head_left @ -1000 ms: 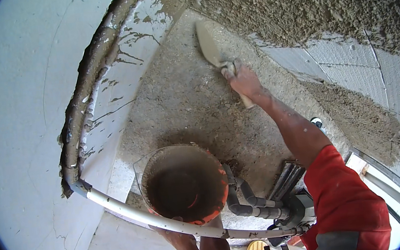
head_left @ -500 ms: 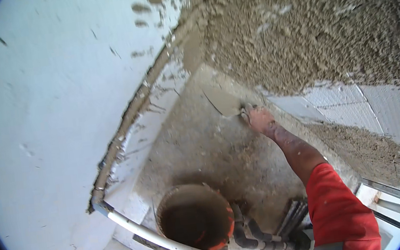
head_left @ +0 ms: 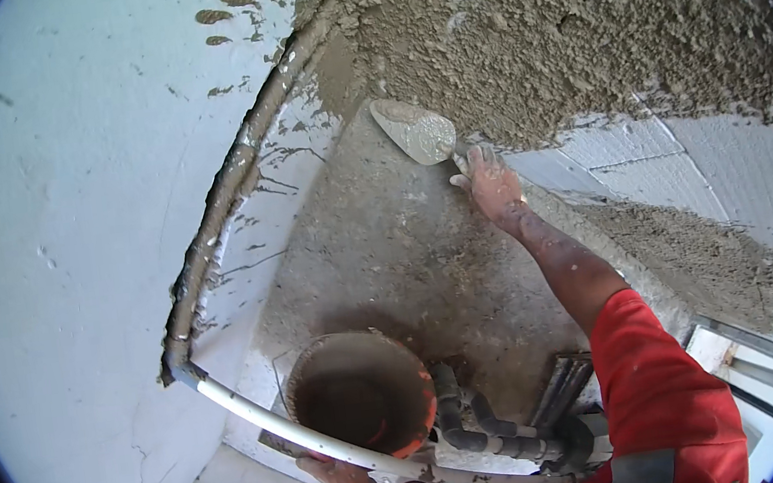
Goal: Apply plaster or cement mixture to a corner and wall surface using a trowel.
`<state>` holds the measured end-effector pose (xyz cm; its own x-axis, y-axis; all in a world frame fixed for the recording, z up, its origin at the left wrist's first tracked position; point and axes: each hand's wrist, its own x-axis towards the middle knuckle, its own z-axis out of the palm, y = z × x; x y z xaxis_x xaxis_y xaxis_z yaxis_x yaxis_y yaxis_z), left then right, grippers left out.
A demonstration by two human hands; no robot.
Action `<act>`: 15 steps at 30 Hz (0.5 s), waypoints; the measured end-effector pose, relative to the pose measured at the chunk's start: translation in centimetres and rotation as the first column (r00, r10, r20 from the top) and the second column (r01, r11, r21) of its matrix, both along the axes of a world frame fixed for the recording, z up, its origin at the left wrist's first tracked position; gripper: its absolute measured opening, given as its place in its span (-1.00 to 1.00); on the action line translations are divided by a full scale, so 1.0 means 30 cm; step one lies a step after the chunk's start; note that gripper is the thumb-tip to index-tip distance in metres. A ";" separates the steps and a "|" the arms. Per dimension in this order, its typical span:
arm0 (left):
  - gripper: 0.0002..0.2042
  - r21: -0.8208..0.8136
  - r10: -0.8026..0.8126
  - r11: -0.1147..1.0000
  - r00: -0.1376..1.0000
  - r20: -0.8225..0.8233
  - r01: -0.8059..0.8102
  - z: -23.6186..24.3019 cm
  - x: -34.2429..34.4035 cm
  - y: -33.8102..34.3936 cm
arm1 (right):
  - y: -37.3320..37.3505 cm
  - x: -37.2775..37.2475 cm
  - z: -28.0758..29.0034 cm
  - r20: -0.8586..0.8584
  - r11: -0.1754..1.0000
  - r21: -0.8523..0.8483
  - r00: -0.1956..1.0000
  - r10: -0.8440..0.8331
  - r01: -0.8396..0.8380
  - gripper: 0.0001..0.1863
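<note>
My right hand (head_left: 493, 180) grips a pointed trowel (head_left: 416, 132) by its handle, the wet, mortar-smeared blade lying over the far corner of the rough concrete floor (head_left: 365, 225), beside the mortared wall (head_left: 499, 54). My left hand (head_left: 336, 475) is low in the view, fingers curled just below a curved white pipe (head_left: 263, 413) and near a mortar-caked orange-and-grey bucket (head_left: 346, 386); the pipe partly hides it, and I cannot make out what it holds.
A grooved channel (head_left: 222, 199) with embedded pipe runs along the white left wall (head_left: 73, 280). Grey pipe elbows (head_left: 469, 439) and dark strips (head_left: 558, 384) lie right of the bucket. A pale frame (head_left: 749, 361) stands at lower right.
My view has swung and shifted, moving floor and bucket downward in the picture. The trowel in my right hand has turned, its blade now angled more sideways near the right wall's base.
</note>
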<state>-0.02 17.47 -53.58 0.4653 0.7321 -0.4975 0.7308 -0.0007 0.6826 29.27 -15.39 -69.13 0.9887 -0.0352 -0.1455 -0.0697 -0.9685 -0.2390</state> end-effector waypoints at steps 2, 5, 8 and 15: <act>-0.60 -0.048 0.121 0.991 0.992 -0.041 -0.123 0.015 -0.001 -0.018 | -0.050 -0.025 0.113 -0.063 0.996 0.005 0.994 0.086 -0.086 -0.52; -0.58 0.086 0.117 0.990 0.992 -0.038 -0.113 0.015 -0.010 -0.043 | -0.111 -0.099 0.300 0.042 0.960 -0.052 0.960 0.276 -0.274 -0.53; -0.59 -0.109 0.259 0.966 0.908 0.331 -0.236 -0.004 -0.060 -0.062 | -0.187 -0.249 0.515 -0.201 0.885 -0.067 0.875 0.440 -0.461 -0.49; -0.48 -0.002 0.242 0.970 0.960 0.139 -0.245 -0.007 -0.183 -0.048 | -0.219 -0.330 1.147 -0.702 0.662 0.122 0.408 0.584 -0.739 -0.58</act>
<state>-5.50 16.04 -53.78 0.3351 0.8385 -0.4297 0.6095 0.1548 0.7775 19.38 -21.95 -34.72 0.3511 0.4857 -0.8005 0.5594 -0.7944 -0.2367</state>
